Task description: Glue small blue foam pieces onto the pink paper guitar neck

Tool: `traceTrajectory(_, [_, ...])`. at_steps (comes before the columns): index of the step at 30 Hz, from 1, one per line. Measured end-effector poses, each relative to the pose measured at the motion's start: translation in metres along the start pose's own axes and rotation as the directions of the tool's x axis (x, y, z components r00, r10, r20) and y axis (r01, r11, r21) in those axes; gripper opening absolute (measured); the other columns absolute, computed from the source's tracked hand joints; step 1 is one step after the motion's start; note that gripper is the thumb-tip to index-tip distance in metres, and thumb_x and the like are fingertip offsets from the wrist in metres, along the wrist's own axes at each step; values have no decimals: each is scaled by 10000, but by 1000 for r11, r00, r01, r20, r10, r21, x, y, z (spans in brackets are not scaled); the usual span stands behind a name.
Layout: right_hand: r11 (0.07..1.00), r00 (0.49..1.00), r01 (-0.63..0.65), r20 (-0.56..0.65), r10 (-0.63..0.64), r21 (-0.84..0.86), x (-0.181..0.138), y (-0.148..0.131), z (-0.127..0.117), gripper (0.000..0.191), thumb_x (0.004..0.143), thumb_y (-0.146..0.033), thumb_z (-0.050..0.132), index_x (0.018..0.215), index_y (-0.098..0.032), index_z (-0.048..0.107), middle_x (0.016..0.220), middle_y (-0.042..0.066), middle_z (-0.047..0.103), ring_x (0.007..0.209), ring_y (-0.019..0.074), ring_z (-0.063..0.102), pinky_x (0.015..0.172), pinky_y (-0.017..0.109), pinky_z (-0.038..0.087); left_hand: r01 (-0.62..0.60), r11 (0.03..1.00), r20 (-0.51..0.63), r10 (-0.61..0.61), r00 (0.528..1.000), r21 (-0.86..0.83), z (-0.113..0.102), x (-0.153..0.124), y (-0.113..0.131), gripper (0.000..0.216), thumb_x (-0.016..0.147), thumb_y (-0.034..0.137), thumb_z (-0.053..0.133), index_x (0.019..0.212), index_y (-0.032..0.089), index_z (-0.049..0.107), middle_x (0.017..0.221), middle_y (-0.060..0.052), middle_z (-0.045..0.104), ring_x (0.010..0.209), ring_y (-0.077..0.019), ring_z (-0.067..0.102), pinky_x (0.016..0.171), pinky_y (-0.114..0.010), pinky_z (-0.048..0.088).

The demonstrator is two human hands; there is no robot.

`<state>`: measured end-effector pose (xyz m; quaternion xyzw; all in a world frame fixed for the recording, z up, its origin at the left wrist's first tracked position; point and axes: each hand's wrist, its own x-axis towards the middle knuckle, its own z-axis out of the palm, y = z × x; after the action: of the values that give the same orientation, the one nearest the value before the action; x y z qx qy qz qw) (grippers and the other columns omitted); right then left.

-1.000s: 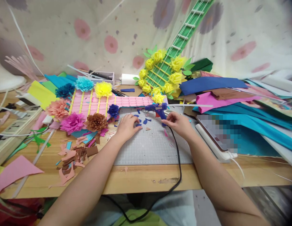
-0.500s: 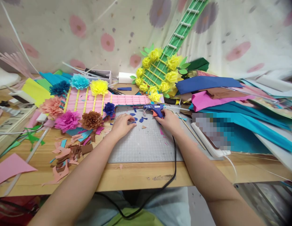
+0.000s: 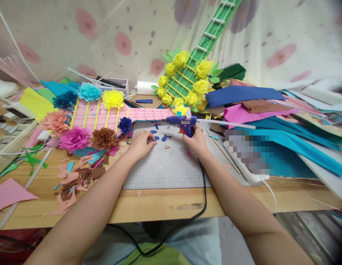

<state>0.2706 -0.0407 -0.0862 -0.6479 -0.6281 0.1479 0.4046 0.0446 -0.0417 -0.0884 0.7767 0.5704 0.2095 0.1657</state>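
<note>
My right hand [image 3: 196, 141] is wrapped around the handle of a blue hot glue gun [image 3: 184, 120]. The gun's nozzle points left, a white glue stick [image 3: 228, 123] juts from its back, and a black cord [image 3: 205, 191] runs down from it. Low over the grey cutting mat [image 3: 162, 169], my left hand [image 3: 141, 144] has thumb and fingers drawn together; what they pinch, if anything, is hidden. Several dark blue paper petals [image 3: 164, 138] lie just right of its fingertips. Behind it lies a pink paper guitar [image 3: 149, 115] trimmed with paper flowers, including a dark blue one [image 3: 125, 125].
A green paper guitar [image 3: 184, 79] with yellow flowers leans at the back. Crepe paper sheets [image 3: 242, 98] pile up at right, beside a white power strip [image 3: 242, 165] and a thin stick [image 3: 223, 152]. Paper scraps [image 3: 74, 180] litter the left; a power strip [image 3: 13, 143] lies beyond.
The glue gun has turned more level and sideways in my right hand, its glue stick showing longer at right. My left hand has barely moved. The whole view has shifted slightly.
</note>
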Motion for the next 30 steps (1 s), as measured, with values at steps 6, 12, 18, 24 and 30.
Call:
traceTrajectory(6, [999, 998, -32, 46, 31, 26, 0, 0, 6, 366, 643, -234, 491, 1004, -194, 540, 980, 92, 612, 877, 247, 566, 779, 385, 462, -9, 995, -40, 5, 999, -97, 1, 3, 3, 72, 812, 269, 540, 790, 203, 560, 844, -36, 618, 843, -186, 553, 791, -327, 412])
traceTrajectory(12, [989, 988, -130, 93, 124, 68, 2, -1, 12, 371, 650, -243, 492, 1016, -196, 534, 891, 66, 633, 791, 234, 580, 730, 375, 471, 63, 996, -138, -72, 988, -68, 5, 7, 3, 128, 828, 266, 513, 901, 201, 595, 859, -48, 611, 840, -192, 553, 803, -336, 400])
traceTrajectory(18, [989, 991, -111, 78, 104, 96, 4, -2, 16, 382, 642, -241, 494, 1017, -184, 537, 954, 81, 642, 851, 241, 595, 765, 377, 467, 79, 996, -125, -75, 989, 30, 11, 9, 3, 123, 786, 310, 574, 811, 200, 623, 908, -70, 582, 937, -239, 527, 836, -370, 382])
traceTrajectory(24, [936, 986, -117, 154, 69, 332, 0, -2, 13, 352, 654, -303, 569, 984, -187, 528, 956, 77, 675, 772, 201, 619, 745, 363, 493, 110, 963, -181, -157, 971, -245, 9, 10, 0, 84, 772, 281, 567, 766, 197, 557, 752, -10, 593, 717, -155, 544, 702, -289, 398])
traceTrajectory(30, [925, 950, -115, 311, -4, 362, -6, -2, 2, 341, 650, -412, 660, 893, -183, 590, 908, 71, 695, 746, 189, 628, 738, 359, 507, 115, 830, -198, -260, 945, -546, 11, 11, -3, 230, 669, 225, 652, 845, 202, 507, 719, 21, 631, 622, -117, 565, 627, -245, 409])
